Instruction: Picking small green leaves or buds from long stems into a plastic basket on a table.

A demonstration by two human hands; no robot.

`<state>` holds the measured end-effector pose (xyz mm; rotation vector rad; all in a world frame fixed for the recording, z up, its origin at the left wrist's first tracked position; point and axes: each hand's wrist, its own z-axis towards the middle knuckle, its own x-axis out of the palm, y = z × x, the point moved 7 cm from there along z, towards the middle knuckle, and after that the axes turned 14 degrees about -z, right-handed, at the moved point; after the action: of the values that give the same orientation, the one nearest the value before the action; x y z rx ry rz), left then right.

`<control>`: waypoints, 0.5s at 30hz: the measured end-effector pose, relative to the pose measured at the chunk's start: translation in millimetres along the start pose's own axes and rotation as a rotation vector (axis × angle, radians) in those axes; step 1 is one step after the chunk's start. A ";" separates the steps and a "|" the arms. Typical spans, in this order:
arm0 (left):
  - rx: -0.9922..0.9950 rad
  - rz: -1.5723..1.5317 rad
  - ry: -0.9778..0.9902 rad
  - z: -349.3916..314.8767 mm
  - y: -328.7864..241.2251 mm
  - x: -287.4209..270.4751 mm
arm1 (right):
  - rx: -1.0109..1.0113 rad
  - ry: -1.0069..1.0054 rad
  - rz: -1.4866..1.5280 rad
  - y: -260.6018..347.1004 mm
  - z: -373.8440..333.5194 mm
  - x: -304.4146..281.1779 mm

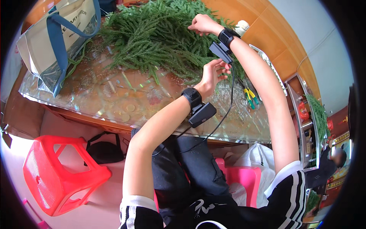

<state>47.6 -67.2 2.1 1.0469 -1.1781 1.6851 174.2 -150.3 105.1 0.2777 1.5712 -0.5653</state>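
A heap of green needle-leaved sprigs [152,38] is lying across the far half of the table [152,103], probably so that both hands can reach it while the near strip is serving as working room. The right hand [206,24] is hovering over the heap's right part, its fingers curling inward; whether they are pinching a thin stem, I cannot tell. The left hand [210,78] is hanging nearer the body at the heap's edge, its fingers bending loosely and standing apart, with nothing evident between them. Pliers [250,97] are lying right of the left hand, perhaps for easy reach.

The sprigs are looking feathery and flexible, overlapping in a tangle. Beneath them, a glossy transparent cover is catching streaks of light over the brown tabletop, and small bits are scattering across it. The pliers are showing yellow-and-green handles. Black straps are holding a boxy device [203,114] on each wrist, and a thin dark cable [231,91] is looping down between the arms.

Farther left, a pale tote bag [36,53] with blue handles is standing on the table. Below, a ribbed red plastic stool [57,171] is sitting on the floor, near a soft black bag [105,150].
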 end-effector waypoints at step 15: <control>0.002 0.102 -0.058 -0.5 -3.5 -14.0 | -0.049 -0.026 -0.085 -28.0 -25.1 6.2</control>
<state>55.3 -68.0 -10.0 1.0590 -1.2866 1.7445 138.0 -162.1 104.1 0.1666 1.5748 -0.5928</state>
